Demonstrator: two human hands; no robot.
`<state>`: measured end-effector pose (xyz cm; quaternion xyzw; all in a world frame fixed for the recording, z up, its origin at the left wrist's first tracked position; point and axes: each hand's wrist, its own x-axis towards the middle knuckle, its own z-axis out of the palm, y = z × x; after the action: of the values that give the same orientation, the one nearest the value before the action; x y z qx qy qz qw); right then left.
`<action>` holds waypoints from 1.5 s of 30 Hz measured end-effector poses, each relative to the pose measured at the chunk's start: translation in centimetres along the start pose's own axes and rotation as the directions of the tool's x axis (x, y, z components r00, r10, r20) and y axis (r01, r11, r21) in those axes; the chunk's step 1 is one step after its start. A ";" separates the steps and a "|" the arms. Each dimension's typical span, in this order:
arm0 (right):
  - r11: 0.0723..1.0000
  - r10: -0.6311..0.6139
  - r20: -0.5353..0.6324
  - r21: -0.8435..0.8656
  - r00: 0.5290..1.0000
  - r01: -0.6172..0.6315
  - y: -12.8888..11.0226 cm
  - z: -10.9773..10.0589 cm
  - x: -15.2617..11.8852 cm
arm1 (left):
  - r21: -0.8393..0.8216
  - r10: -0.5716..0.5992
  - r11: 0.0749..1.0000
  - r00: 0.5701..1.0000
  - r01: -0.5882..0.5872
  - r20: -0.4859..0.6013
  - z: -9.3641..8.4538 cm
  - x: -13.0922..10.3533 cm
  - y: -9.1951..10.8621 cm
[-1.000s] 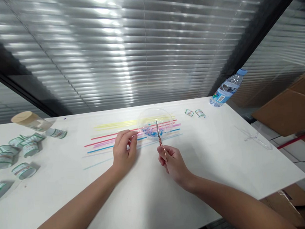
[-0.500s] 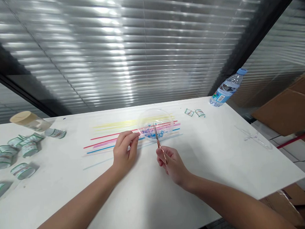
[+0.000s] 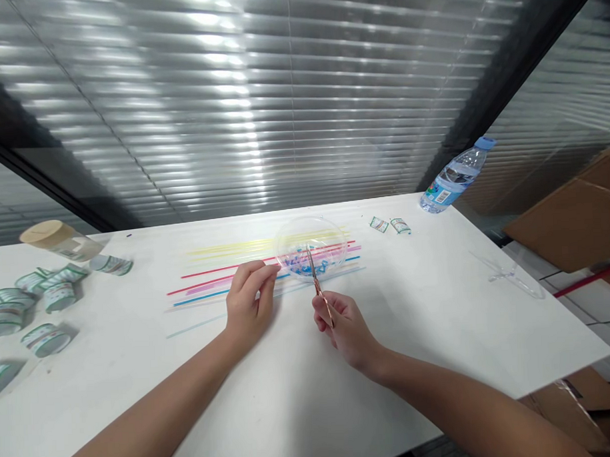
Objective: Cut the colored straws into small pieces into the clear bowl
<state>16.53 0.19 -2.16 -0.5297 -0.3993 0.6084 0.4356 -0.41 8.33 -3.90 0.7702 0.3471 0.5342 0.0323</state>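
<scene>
My right hand (image 3: 344, 328) is closed around the handles of rose-gold scissors (image 3: 314, 276). The blades reach over a clear round bowl (image 3: 311, 220) and look nearly closed. Small blue, purple and pink cut pieces (image 3: 313, 266) lie inside the bowl. At the bowl's left edge, my left hand (image 3: 251, 297) has thumb and fingertips pinched together. What sits between those fingertips is too small to make out. Long thin straws, among them yellow ones (image 3: 225, 248), red ones (image 3: 216, 268) and blue ones (image 3: 200, 299), lie sideways on the table behind the left hand and around the bowl.
Several green-and-white printed packets (image 3: 60, 297) lie at left, near a beige-lidded clear jar (image 3: 60, 240). Two flat printed pieces (image 3: 399, 226) are behind the bowl's right side. A water bottle (image 3: 456, 176) stands back right. A clear plastic strip (image 3: 507, 275) lies near the white table's (image 3: 428, 331) right edge.
</scene>
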 end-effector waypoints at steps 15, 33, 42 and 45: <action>1.000 -0.003 -0.005 -0.011 1.000 0.003 0.2 0.0 0.1 | 0.015 0.022 1.000 1.000 -0.022 -0.004 0.0 0.1 0.0; 0.999 0.016 0.032 -0.039 0.999 -0.015 0.0 0.0 -0.1 | -0.011 -0.024 1.000 1.000 0.024 0.010 0.0 0.1 0.2; 0.999 0.010 0.032 -0.042 0.999 -0.009 0.3 0.0 0.0 | -0.016 0.027 1.000 0.999 -0.026 0.031 -0.1 0.2 0.2; 0.999 0.011 0.027 -0.050 1.000 -0.010 0.2 0.0 0.0 | -0.017 0.029 0.999 0.999 -0.028 0.028 -0.1 0.1 0.1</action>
<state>16.48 0.13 -2.31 -0.5343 -0.4175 0.6075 0.4137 -0.38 8.27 -3.73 0.7823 0.3310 0.5264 0.0360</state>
